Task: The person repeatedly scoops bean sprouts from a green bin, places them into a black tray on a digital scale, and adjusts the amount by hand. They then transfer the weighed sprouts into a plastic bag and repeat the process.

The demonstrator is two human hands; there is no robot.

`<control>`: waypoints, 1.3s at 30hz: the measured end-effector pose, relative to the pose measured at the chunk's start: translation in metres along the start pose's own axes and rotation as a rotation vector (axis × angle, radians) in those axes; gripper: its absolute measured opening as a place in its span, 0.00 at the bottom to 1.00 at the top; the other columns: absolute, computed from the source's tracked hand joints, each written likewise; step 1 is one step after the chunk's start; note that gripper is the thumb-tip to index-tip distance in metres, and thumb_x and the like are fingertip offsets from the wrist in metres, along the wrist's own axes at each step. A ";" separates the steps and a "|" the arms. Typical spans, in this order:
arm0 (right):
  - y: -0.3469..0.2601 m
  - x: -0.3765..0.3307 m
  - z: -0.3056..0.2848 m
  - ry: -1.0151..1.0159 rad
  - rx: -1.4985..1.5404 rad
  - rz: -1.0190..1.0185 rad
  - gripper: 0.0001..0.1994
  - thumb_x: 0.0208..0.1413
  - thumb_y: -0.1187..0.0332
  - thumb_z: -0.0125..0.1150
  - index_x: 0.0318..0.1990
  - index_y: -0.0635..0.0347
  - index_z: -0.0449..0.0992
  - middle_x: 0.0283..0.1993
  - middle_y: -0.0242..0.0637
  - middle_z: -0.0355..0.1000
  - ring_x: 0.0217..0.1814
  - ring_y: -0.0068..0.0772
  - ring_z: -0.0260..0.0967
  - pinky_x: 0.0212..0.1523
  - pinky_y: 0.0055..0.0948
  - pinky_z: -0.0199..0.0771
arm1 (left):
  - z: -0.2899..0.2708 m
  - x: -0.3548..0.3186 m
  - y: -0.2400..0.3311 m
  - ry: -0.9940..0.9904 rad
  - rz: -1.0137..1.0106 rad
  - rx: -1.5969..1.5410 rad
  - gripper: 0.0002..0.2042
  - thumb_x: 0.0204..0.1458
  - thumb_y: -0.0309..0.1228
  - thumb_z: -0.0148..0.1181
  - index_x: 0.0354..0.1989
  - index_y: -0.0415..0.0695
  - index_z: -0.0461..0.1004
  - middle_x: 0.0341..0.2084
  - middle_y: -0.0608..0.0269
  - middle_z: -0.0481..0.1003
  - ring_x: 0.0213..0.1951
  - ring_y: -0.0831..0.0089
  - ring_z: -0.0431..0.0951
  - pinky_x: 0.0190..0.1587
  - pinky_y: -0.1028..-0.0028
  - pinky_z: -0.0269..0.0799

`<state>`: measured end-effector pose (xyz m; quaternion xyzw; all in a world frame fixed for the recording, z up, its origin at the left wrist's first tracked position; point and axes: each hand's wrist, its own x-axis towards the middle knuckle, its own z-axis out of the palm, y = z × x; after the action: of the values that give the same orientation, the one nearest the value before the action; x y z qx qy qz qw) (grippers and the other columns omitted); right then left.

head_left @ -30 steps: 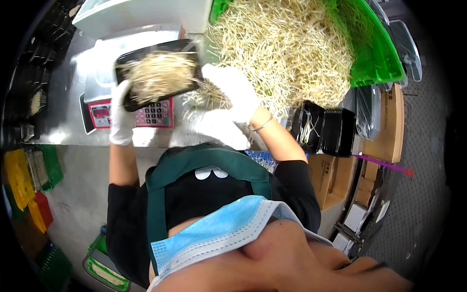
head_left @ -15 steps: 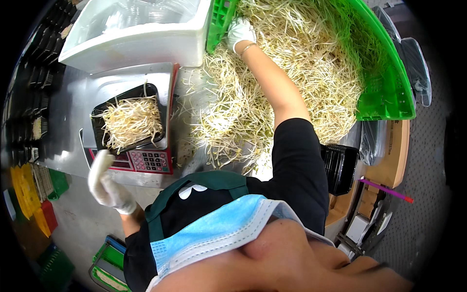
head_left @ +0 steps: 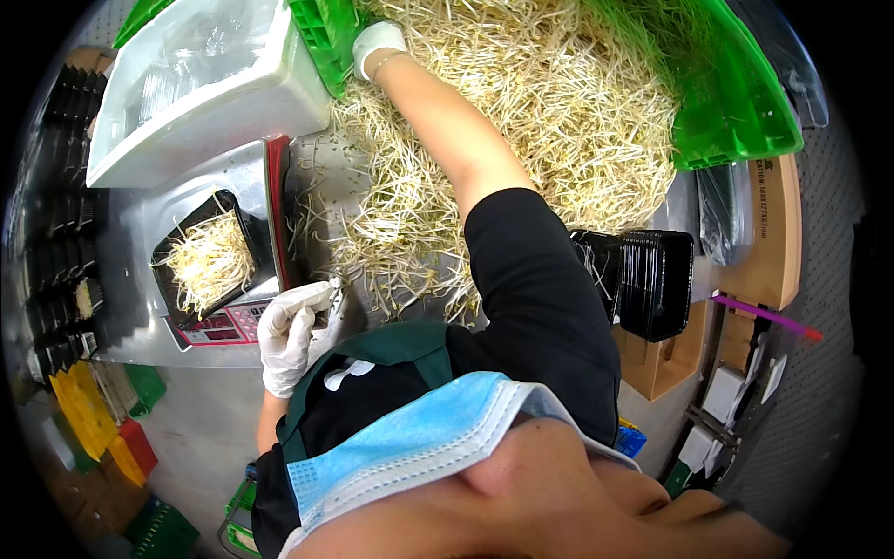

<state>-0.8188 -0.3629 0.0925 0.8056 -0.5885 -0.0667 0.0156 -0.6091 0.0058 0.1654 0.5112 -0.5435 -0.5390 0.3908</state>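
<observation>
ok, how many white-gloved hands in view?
2: the left hand by the digital scale; the right hand at the bean sprouts, beside the green perforated crate wall.

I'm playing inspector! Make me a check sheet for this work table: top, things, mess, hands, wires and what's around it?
Surface: shiny metal table.
Things: sprouts in a black tray, which sits on the scale; a much bigger sprout pile to the right.
Mess: stray sprouts along the pile's near edge.
Left grip: gloved left hand by the scale's near right corner; can't tell if it holds anything.
Right grip: gloved right hand at the pile's far left; fingers hidden.
Cables: nothing seen.
Surroundings: white box behind the scale; black tubs, green basket and cardboard box rightward.
</observation>
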 end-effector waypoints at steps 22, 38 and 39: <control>0.002 -0.033 -0.041 -0.397 0.048 -0.103 0.29 0.38 0.44 0.64 0.45 0.55 0.78 0.47 0.36 0.75 0.48 0.36 0.73 0.45 0.36 0.73 | 0.005 -0.011 -0.030 -0.014 -0.244 -0.218 0.09 0.56 0.23 0.52 0.42 0.35 0.74 0.39 0.57 0.76 0.40 0.75 0.76 0.46 0.76 0.70; 0.006 0.004 -0.001 -0.706 0.589 0.031 0.39 0.38 0.42 0.68 0.56 0.60 0.70 0.58 0.45 0.66 0.57 0.41 0.66 0.55 0.38 0.67 | 0.010 -0.015 -0.034 -0.003 -0.187 -0.220 0.10 0.56 0.24 0.50 0.43 0.35 0.74 0.38 0.59 0.76 0.38 0.77 0.75 0.44 0.78 0.69; 0.006 0.001 -0.001 -0.723 0.621 -0.007 0.40 0.38 0.42 0.68 0.56 0.61 0.69 0.58 0.46 0.66 0.57 0.41 0.66 0.54 0.38 0.67 | 0.008 -0.015 -0.036 -0.014 -0.239 -0.216 0.10 0.55 0.23 0.50 0.43 0.35 0.74 0.38 0.59 0.76 0.38 0.77 0.75 0.44 0.78 0.70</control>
<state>-0.8241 -0.3653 0.0941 0.6992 -0.5454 -0.1638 -0.4322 -0.6098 0.0259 0.1313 0.5235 -0.4201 -0.6406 0.3730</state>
